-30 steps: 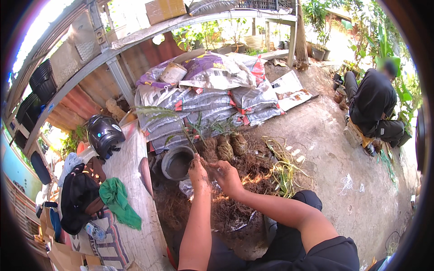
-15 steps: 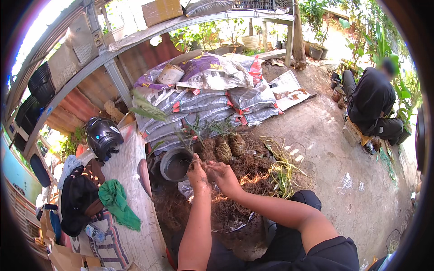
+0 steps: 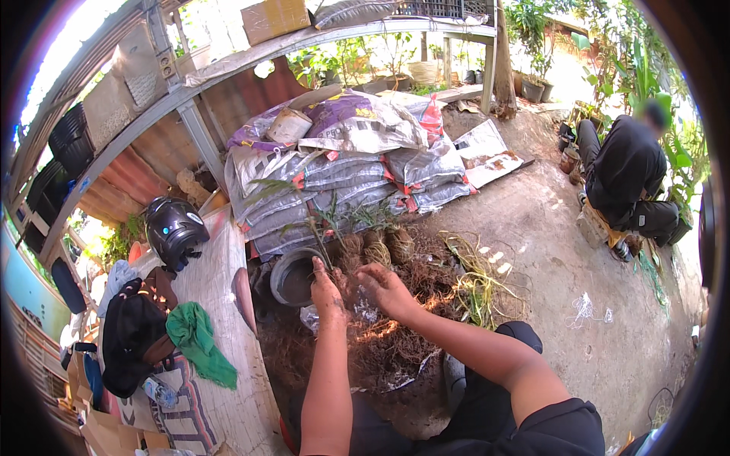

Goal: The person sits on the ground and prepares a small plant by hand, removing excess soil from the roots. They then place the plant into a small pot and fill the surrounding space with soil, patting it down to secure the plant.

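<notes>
My left hand is closed around the root end of a leafy plant, whose thin stem stands up from the fist and whose narrow green leaves spread toward the stacked sacks. My right hand is just to the right, a small gap from it, fingers loosely bent and apart with nothing seen in them. Left of the left hand sits a dark round pot with greyish, watery contents. Beyond my hands, several fibre-wrapped root balls with green shoots stand in a row. Brown fibrous material lies under and around my hands.
Stacked grey sacks rise behind the plants. Yellowish-green strands lie to the right on the concrete floor. On the left, a pale bench bears a black helmet and a green cloth. Another person sits far right.
My right hand has moved away to the right from the left hand, its fingers loosening. The plant's leafy top has shifted right and lower, its stem now more upright.
</notes>
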`<control>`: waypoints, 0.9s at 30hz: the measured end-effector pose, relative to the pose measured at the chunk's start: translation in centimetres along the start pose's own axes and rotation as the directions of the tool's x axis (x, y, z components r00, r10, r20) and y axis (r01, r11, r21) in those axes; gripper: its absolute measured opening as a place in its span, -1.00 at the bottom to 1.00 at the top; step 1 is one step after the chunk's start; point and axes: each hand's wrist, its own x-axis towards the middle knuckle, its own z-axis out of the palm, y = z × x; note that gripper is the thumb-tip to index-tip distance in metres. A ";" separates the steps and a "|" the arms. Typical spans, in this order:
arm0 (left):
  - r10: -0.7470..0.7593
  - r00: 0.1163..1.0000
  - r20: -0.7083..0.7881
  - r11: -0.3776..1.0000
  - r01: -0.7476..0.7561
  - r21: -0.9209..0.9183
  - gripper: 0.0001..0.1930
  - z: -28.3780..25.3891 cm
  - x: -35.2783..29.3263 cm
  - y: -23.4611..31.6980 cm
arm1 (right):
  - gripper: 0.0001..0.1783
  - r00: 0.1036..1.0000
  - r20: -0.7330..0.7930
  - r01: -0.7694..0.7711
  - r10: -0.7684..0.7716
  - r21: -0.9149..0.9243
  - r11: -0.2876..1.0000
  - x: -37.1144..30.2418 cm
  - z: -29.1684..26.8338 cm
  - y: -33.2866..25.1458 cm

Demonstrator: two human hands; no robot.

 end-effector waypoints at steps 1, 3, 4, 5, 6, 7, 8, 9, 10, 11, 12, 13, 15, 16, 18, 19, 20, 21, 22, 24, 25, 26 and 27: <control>0.020 1.000 -0.007 0.999 -0.019 0.045 -0.29 -0.2 0.7 -0.4 | -0.69 0.998 0.019 0.069 -0.068 -0.067 0.995 -0.5 0.2 -0.6; 0.061 0.998 -0.019 0.989 -0.058 0.136 -0.14 -0.7 1.9 -1.1 | -0.66 0.980 0.051 0.197 -0.191 -0.180 0.964 -0.8 0.6 -1.0; 0.066 0.998 -0.023 0.991 -0.063 0.119 -0.13 -1.0 2.3 -1.5 | -0.63 0.967 0.062 0.255 -0.248 -0.226 0.940 -0.7 0.8 -1.0; 0.070 0.997 -0.026 0.992 -0.067 0.104 -0.13 -0.7 2.1 -1.5 | -0.60 0.950 0.072 0.311 -0.302 -0.272 0.911 -0.7 0.8 -1.0; 0.075 0.997 -0.028 0.993 -0.072 0.089 -0.12 -0.5 1.8 -1.3 | -0.57 0.942 0.088 0.334 -0.323 -0.331 0.883 -0.7 0.7 -1.1; 0.022 0.999 -0.041 0.998 -0.019 0.064 -0.15 -0.3 1.5 -1.1 | -0.53 0.934 0.106 0.356 -0.342 -0.387 0.851 -0.8 0.6 -1.3; -0.029 0.998 -0.054 0.999 0.031 0.038 -0.17 -0.2 1.1 -0.6 | -0.50 0.924 0.126 0.378 -0.361 -0.440 0.814 -0.9 0.5 -1.5; -0.080 0.995 -0.066 0.997 0.081 0.012 -0.19 -0.2 1.0 -0.3 | -0.48 0.912 0.137 0.402 -0.386 -0.479 0.780 -1.0 0.5 -1.7; -0.086 0.996 0.008 0.996 0.087 -0.024 -0.22 -0.5 1.1 -0.2 | -0.47 0.900 0.149 0.424 -0.410 -0.517 0.743 -1.2 0.4 -1.9; -0.091 0.992 0.084 0.994 0.096 -0.059 -0.25 -0.9 1.0 0.0 | -0.45 0.887 0.160 0.443 -0.433 -0.555 0.704 -1.3 0.4 -2.0; -0.092 0.983 0.159 0.990 0.108 -0.092 -0.27 -1.0 0.8 0.1 | -0.44 0.897 0.148 0.423 -0.416 -0.555 0.716 -1.3 0.4 -1.5; -0.090 0.983 0.160 0.993 0.100 -0.059 -0.29 -0.9 0.6 0.2 | -0.44 0.907 0.136 0.403 -0.399 -0.556 0.727 -1.2 0.4 -0.8; -0.081 0.985 0.153 0.997 0.082 0.004 -0.32 -0.2 -1.3 1.3 | -0.43 0.912 0.116 0.388 -0.394 -0.559 0.733 -1.2 0.7 -0.6; -0.088 0.984 0.155 0.996 0.088 0.005 -0.34 0.0 -1.4 1.4 | -0.44 0.908 0.104 0.390 -0.407 -0.566 0.726 -1.4 0.8 -1.0; -0.101 0.981 0.164 0.995 0.101 0.006 -0.37 0.2 -1.6 1.4 | -0.44 0.894 0.101 0.412 -0.437 -0.568 0.712 -1.5 0.9 -1.0; -0.101 0.983 0.150 0.995 0.100 0.013 -0.40 0.1 -1.4 1.2 | -0.44 0.885 0.110 0.431 -0.453 -0.562 0.706 -1.4 0.9 -0.6; -0.099 0.986 0.137 0.995 0.097 0.019 -0.43 0.1 -1.2 1.1 | -0.44 0.874 0.119 0.452 -0.471 -0.555 0.698 -1.4 0.9 -0.2; -0.097 0.988 0.124 0.995 0.094 0.025 -0.46 0.1 -1.1 1.1 | -0.45 0.878 0.114 0.449 -0.465 -0.533 0.717 -1.4 1.0 0.0; -0.073 0.990 0.118 0.997 0.070 0.031 -0.50 0.1 -1.1 1.1 | -0.45 0.882 0.108 0.446 -0.459 -0.511 0.735 -1.4 1.0 0.2; -0.028 0.994 0.103 0.999 0.023 0.047 -0.59 0.1 -1.2 1.2 | -0.45 0.895 0.106 0.432 -0.432 -0.445 0.785 -1.4 1.2 0.8; -0.007 0.992 0.126 0.998 -0.001 0.068 -0.62 -0.1 -1.0 1.1 | -0.44 0.904 0.110 0.421 -0.414 -0.403 0.813 -1.4 1.3 1.1; 0.014 0.989 0.150 0.996 -0.027 0.087 -0.66 -0.3 -0.8 1.0 | -0.44 0.911 0.116 0.410 -0.396 -0.360 0.838 -1.4 1.5 1.2; 0.034 0.984 0.174 0.993 -0.053 0.106 -0.69 -0.4 -0.8 1.0 | -0.44 0.909 0.111 0.414 -0.402 -0.353 0.839 -1.4 1.6 1.3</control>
